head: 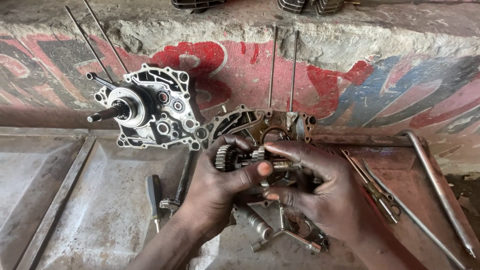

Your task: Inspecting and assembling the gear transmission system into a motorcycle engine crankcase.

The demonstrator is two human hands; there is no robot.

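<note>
My left hand (215, 192) and my right hand (320, 187) both grip a gear shaft (245, 159), a metal shaft carrying several toothed gears, held level above a crankcase half (250, 122) lying on the work surface. The left fingers wrap the larger gears at the left end; the right fingers pinch the shaft's right end. A second crankcase half (150, 107), with a crankshaft sticking out to the left, leans against the painted wall at the upper left. Much of the lower crankcase is hidden behind my hands.
Long studs (272, 65) rise from the crankcase. A screwdriver (154, 192) and a socket tool (177, 187) lie left of my hands. A T-shaped wrench (285, 237) lies below. Long metal bars (440, 190) and another screwdriver (372, 187) lie at right on the rusty metal sheet (90, 210).
</note>
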